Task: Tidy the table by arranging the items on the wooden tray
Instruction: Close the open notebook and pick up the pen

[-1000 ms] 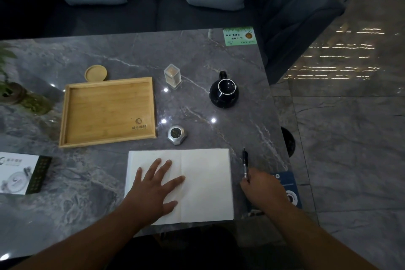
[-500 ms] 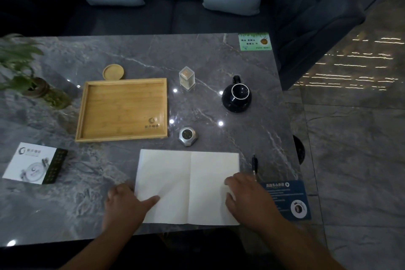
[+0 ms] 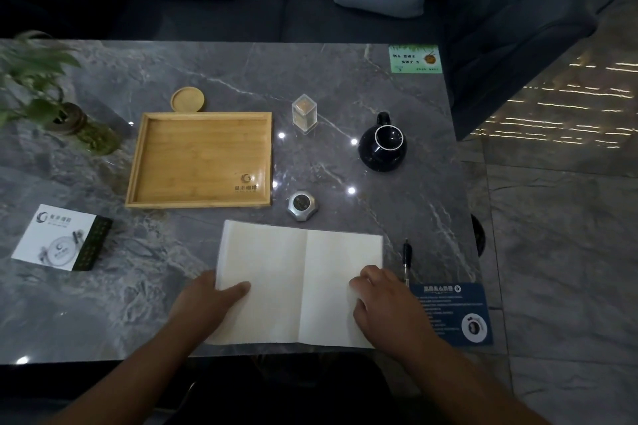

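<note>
Nothing sits on the wooden tray yet, at ten o'clock on the worktop. Head view: open notebook at six o'clock, left hand pinching its left edge, right hand flat on the right page. Pen, black teapot, coaster all remain loose.

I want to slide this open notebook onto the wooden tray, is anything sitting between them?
Nothing visible. The table between the open notebook and the wooden tray is bare; the small silver hexagonal object sits just right of the tray's near corner, beside that path.
</note>
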{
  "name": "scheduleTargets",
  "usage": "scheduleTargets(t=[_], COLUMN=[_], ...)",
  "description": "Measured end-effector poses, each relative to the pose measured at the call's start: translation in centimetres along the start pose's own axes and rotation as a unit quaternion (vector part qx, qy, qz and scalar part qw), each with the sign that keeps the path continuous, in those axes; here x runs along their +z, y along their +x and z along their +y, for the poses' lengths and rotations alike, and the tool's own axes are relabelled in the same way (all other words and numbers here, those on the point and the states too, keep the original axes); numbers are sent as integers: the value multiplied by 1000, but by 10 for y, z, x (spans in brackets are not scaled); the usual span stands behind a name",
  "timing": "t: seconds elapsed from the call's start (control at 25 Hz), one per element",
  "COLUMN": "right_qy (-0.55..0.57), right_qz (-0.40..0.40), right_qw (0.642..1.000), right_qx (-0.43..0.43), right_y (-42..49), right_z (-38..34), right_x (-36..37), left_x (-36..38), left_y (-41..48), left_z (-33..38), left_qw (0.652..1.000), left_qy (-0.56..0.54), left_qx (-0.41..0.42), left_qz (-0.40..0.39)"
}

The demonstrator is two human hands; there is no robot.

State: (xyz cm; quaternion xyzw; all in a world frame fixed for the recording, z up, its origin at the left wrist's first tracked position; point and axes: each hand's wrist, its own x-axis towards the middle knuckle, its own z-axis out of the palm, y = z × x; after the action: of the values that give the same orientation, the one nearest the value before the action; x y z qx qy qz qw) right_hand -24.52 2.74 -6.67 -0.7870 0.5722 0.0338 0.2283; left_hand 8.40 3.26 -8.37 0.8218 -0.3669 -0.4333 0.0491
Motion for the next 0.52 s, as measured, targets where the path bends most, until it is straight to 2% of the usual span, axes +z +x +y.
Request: scheduleTargets(t=[0.16,0.4,0.52], right_qy=[5,46,101], right_qz=[-7,-28,-27], right_qw=[1000,999,994], right_qx=[4,9,22], right_y=[1,1,-5], right_z=[2,5,8], right_x=[0,-4,-9], left_x=[-19,-13,12], left_y=[-28,-64,-72], left_z=[19,79,108], left_qw=[994,968,957], left_qy=[-44,6,65], left_qx=[84,173,191], left_qz=[-60,-183,-208])
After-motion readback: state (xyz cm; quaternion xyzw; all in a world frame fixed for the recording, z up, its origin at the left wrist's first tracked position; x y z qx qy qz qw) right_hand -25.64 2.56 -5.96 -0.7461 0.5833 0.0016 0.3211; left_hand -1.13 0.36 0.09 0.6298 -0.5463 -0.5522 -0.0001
